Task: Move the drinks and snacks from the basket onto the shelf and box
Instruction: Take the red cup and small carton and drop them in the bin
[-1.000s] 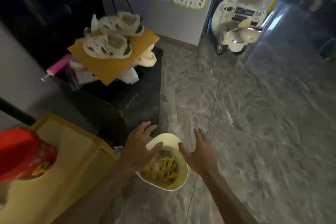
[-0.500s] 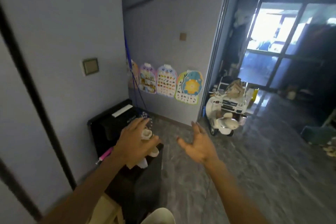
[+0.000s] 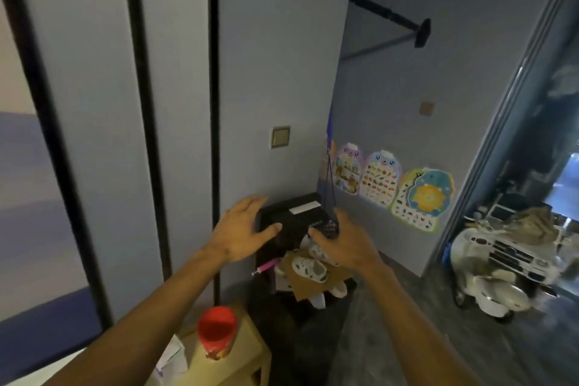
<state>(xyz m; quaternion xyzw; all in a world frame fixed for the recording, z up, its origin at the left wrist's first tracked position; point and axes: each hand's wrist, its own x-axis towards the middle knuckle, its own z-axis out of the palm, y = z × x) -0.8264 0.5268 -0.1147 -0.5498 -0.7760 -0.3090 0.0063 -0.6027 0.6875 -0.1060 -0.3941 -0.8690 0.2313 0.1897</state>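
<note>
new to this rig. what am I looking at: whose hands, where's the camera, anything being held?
No machine here: a person wears a wide-angle camera on the head, looking forward and down, so every picture comes from it and shows their own arms. The left hand and right hand reach forward, fingers relaxed, holding nothing. Low down, a red canister stands upright on a wooden shelf. Past it, small white shoes lie on a sheet of cardboard. The basket is out of view.
</note>
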